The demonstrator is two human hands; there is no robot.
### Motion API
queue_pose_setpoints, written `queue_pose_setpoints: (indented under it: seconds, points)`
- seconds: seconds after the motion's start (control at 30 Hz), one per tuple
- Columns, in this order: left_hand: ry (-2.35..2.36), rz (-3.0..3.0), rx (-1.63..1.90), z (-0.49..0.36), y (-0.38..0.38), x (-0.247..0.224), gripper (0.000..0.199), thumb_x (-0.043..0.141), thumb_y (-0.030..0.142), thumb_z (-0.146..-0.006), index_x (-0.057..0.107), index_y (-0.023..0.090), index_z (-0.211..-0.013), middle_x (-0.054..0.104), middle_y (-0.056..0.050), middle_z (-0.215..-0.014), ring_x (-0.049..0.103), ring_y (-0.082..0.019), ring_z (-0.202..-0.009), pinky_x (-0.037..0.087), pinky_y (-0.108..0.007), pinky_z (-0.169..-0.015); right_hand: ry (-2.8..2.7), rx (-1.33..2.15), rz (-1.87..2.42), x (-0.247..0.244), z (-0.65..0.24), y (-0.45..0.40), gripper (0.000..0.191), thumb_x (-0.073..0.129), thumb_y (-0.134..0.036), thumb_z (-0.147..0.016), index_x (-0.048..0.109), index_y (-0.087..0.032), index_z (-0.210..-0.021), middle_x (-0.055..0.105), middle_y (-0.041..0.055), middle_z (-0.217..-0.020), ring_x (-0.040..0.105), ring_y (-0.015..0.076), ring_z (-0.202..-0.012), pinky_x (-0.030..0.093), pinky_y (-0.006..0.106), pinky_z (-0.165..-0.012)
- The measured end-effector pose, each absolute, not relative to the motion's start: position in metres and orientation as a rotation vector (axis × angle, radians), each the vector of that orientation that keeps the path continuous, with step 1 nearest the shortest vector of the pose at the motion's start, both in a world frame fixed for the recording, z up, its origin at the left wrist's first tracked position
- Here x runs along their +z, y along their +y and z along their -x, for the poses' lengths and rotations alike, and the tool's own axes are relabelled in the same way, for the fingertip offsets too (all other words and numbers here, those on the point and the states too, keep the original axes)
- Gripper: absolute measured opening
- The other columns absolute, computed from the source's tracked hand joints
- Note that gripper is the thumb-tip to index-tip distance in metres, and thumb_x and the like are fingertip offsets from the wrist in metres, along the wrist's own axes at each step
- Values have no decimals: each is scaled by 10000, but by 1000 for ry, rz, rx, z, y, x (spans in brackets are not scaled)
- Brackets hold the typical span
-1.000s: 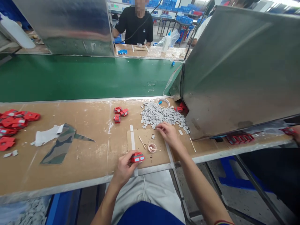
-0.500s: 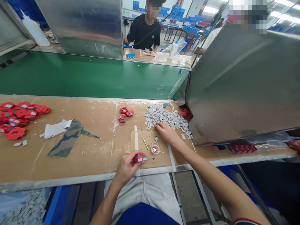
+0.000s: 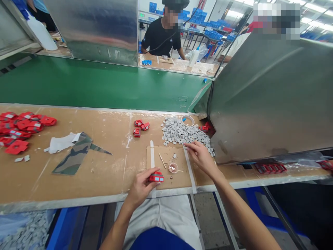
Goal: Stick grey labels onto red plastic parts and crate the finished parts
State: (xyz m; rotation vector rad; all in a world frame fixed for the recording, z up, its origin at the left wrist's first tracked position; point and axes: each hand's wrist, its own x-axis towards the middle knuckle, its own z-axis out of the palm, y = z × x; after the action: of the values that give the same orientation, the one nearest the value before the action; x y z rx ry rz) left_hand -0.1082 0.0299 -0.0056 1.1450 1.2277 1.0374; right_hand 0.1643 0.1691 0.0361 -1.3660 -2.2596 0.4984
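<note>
My left hand (image 3: 142, 184) grips a small red toy vehicle (image 3: 156, 177) with light window-like patches, just above the cardboard's left side. My right hand (image 3: 199, 155) is closed in a pinch at the front edge of a pile of small grey tiles (image 3: 179, 132). Whatever lies between its fingertips is too small to make out against the pile. Between the hands, a little cup (image 3: 173, 168) with a thin stick across it rests on a cardboard sheet (image 3: 182, 180). A pale stick (image 3: 162, 160) and a single grey tile (image 3: 174, 156) lie beside the cup.
Three red pieces (image 3: 141, 127) sit left of the pile; a tape roll (image 3: 187, 120) lies at its back. More red parts (image 3: 20, 128) are heaped far left, near a camouflage cloth (image 3: 75, 156). A metal panel (image 3: 270, 100) bounds the right. Beyond the green belt (image 3: 104, 85), a person sits.
My right hand has drawn back from the pile towards the right, its fingertips now pinched at the pile's front edge. My left hand still holds the red toy vehicle in nearly the same place.
</note>
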Motion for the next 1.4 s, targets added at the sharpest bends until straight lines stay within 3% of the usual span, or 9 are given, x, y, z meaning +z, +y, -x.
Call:
queue_pose_setpoints:
  seconds: [0.1,0.2,0.27,0.43,0.57,0.8,1.03,1.2,1.4]
  points:
    - [1151,-1119,1040,111,29,-5,523,745,367,-809,690,154,-1283,764,-102,-1033,696,-195,-911,555,-289,-854,-2153,698,1536,37,-189,148,197,541,-300,-937,633,-197,-1077,648,45,-826,625,200,-726,502,309,-689]
    - [1120,-1071,1047,112,27,-5,592,740,418,-828,631,161,-1349,757,-95,-1018,688,-176,-857,548,-267,-792,-2239,760,1661,36,-204,137,53,604,-255,-865,616,-212,-838,666,31,-747,631,197,-685,478,287,-649]
    - [1126,-1051,1045,112,26,-6,590,745,427,-826,628,167,-1342,750,-94,-1023,687,-172,-848,541,-256,-766,-2385,722,1665,35,-205,134,102,591,-210,-859,632,-211,-766,678,41,-770,641,197,-719,464,280,-665]
    - [1127,-1048,1015,113,27,-5,541,746,446,-821,682,150,-1268,749,-97,-1008,683,-181,-866,540,-270,-794,-2492,565,1673,29,-192,129,251,494,-199,-939,742,-196,-900,681,83,-901,669,213,-823,483,291,-721]
    - [1084,-1038,1017,114,27,-3,570,760,444,-811,669,152,-1291,758,-96,-1019,680,-179,-861,535,-277,-791,-2298,550,1573,9,-181,124,268,468,-232,-951,719,-184,-1033,675,91,-905,665,230,-828,510,327,-741]
    - [976,-904,1074,113,25,-1,521,827,478,-758,644,166,-1133,758,-80,-927,700,-176,-816,527,-263,-750,-1519,844,1575,10,-181,107,341,679,-527,-850,703,-194,-916,719,78,-832,654,214,-728,544,339,-680]
    - [974,-968,1039,114,28,-1,517,834,520,-732,744,146,-1078,735,-54,-831,637,-143,-711,494,-244,-683,-1689,1238,1192,72,-106,53,207,666,-400,-927,741,-221,-856,695,57,-822,634,179,-743,503,278,-642]
    - [1014,-992,1037,116,28,0,544,851,543,-691,775,146,-1056,719,-53,-801,615,-150,-702,507,-251,-679,-1617,1449,1184,61,-80,55,205,651,-390,-938,696,-192,-971,694,37,-818,635,158,-729,511,265,-676]
    - [1006,-992,1009,116,26,-1,516,846,494,-711,766,153,-1090,740,-58,-850,634,-159,-733,513,-260,-712,-1582,1518,1206,49,-78,53,189,660,-359,-927,673,-192,-840,697,26,-798,620,147,-711,481,248,-658]
